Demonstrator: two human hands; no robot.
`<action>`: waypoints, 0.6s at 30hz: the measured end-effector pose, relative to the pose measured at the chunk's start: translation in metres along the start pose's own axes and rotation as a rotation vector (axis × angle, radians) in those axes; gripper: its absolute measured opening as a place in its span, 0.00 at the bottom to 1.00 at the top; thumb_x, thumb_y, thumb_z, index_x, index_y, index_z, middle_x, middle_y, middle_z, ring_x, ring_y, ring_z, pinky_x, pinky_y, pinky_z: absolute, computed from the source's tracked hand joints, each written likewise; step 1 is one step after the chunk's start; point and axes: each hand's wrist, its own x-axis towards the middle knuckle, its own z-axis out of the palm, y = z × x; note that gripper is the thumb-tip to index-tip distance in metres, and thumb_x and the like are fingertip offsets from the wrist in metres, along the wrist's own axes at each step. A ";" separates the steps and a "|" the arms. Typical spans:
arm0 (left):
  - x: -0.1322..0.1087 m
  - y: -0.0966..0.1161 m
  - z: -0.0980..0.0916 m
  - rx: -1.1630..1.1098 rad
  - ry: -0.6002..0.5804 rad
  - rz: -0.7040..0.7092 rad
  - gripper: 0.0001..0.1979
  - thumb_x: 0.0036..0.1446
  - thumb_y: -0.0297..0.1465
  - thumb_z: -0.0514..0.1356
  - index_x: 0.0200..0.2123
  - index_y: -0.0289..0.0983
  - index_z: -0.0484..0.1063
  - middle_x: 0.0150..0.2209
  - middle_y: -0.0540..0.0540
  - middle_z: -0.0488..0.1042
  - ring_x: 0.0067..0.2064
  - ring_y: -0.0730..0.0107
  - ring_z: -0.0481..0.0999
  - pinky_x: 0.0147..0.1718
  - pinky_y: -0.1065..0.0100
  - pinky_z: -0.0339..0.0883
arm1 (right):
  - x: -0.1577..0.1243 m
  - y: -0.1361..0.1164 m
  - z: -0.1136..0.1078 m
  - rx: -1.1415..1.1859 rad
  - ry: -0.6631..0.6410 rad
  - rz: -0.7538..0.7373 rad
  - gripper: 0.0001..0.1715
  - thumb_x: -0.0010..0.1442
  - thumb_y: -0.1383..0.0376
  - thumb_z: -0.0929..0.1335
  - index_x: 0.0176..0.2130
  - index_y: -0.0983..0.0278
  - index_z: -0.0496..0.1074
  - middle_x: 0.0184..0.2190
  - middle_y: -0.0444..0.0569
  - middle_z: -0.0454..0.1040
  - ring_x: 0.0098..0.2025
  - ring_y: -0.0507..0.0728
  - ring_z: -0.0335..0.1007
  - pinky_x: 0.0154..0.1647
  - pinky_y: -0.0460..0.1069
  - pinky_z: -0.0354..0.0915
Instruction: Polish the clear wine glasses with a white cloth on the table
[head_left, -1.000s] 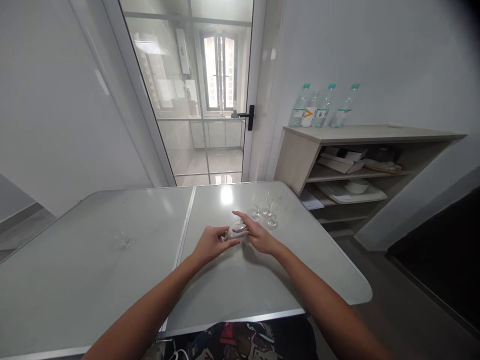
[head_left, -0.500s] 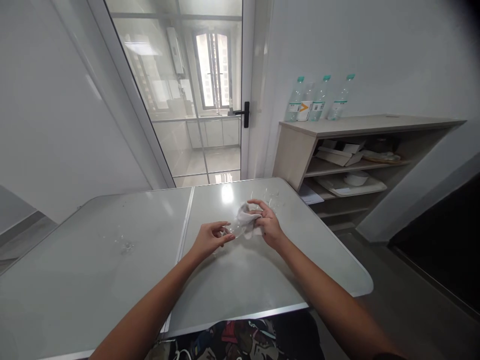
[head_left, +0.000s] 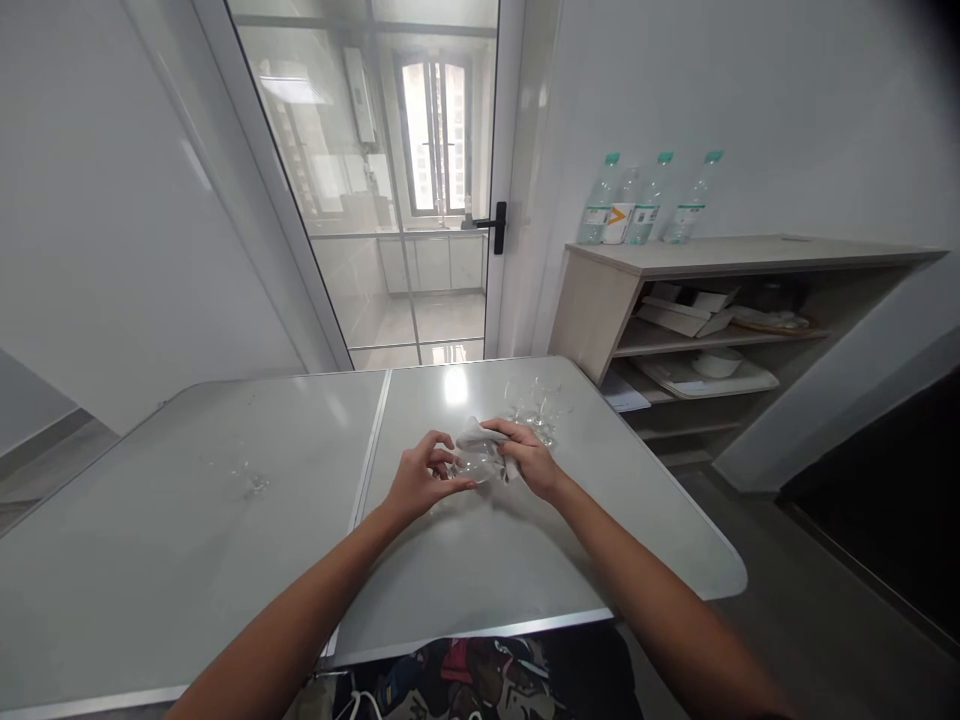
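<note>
My left hand [head_left: 417, 482] pinches a small clear wine glass [head_left: 472, 467] lying on its side above the grey table [head_left: 487, 560]. Fingers of my right hand [head_left: 525, 460] are closed on a white cloth [head_left: 475, 436], which is pressed against the glass bowl. Both hands meet over the table's right panel, near its middle. Just behind my right hand stand several more clear stemmed glasses [head_left: 536, 405]. Another single clear glass [head_left: 253, 478] stands alone on the left panel.
A glass door [head_left: 390, 190] with a black handle [head_left: 496, 225] is behind the table. At the right is a wooden shelf unit [head_left: 735, 320] with three water bottles [head_left: 649, 200] on top and dishes inside. Dark floor lies to the right.
The cloth has shifted from a loose bunch in my right hand to being wrapped closer on the glass. My left hand's fingers have closed further on the glass. The view has drifted slightly.
</note>
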 end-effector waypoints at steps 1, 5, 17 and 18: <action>0.001 0.000 0.000 -0.050 0.004 -0.026 0.30 0.39 0.43 0.77 0.40 0.40 0.66 0.32 0.48 0.82 0.24 0.76 0.70 0.27 0.72 0.66 | 0.000 0.000 0.000 0.018 -0.020 0.028 0.23 0.52 0.69 0.66 0.47 0.58 0.79 0.38 0.44 0.77 0.36 0.56 0.68 0.33 0.47 0.62; 0.007 0.002 -0.002 -0.297 -0.082 -0.172 0.31 0.42 0.44 0.76 0.39 0.40 0.59 0.32 0.47 0.82 0.21 0.75 0.73 0.22 0.73 0.64 | -0.002 -0.004 0.000 0.073 -0.088 0.044 0.23 0.55 0.66 0.69 0.51 0.59 0.79 0.43 0.46 0.79 0.41 0.58 0.71 0.39 0.48 0.64; 0.005 -0.004 0.001 -0.592 -0.379 -0.333 0.52 0.46 0.52 0.72 0.65 0.36 0.53 0.35 0.41 0.81 0.18 0.76 0.70 0.17 0.76 0.53 | -0.005 -0.004 -0.004 0.144 -0.159 0.010 0.23 0.63 0.50 0.71 0.48 0.64 0.80 0.39 0.50 0.80 0.37 0.57 0.72 0.38 0.49 0.66; 0.004 -0.004 0.001 -0.593 -0.391 -0.339 0.53 0.46 0.53 0.71 0.66 0.36 0.51 0.35 0.40 0.81 0.18 0.77 0.70 0.17 0.76 0.52 | -0.004 -0.004 -0.004 0.137 -0.197 0.029 0.23 0.61 0.51 0.72 0.49 0.64 0.79 0.40 0.50 0.79 0.38 0.57 0.72 0.39 0.48 0.66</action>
